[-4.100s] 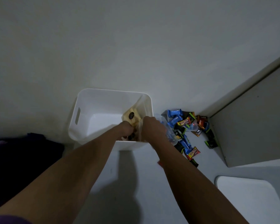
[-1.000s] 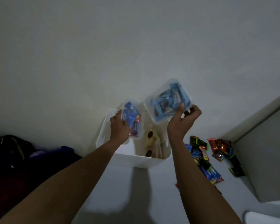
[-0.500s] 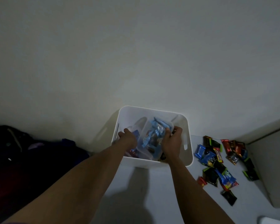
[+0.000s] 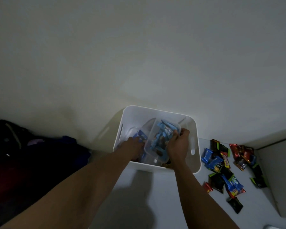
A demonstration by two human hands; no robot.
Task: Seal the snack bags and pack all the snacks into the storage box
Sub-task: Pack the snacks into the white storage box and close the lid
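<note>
A white storage box [image 4: 195, 128] stands on the pale floor against the wall. Both my hands are inside it. My right hand [image 4: 177, 148] grips a clear bag of light-blue wrapped snacks [image 4: 162, 138], tilted on edge in the box's middle. My left hand [image 4: 133, 148] holds a second clear bag with dark-blue snacks [image 4: 139, 134] low at the box's left side. Part of a yellowish packet shows at the bottom near my right wrist. A pile of loose wrapped snacks [image 4: 221, 164] lies on the floor to the right of the box.
Dark clothing or bags [image 4: 31, 154] are heaped on the floor at the left. A grey panel [image 4: 281, 176] rises at the right beyond the loose snacks. The wall stands right behind the box.
One second ago both bags were held up above the box. Both hands have since lowered them into the box and pushed them deeper.
</note>
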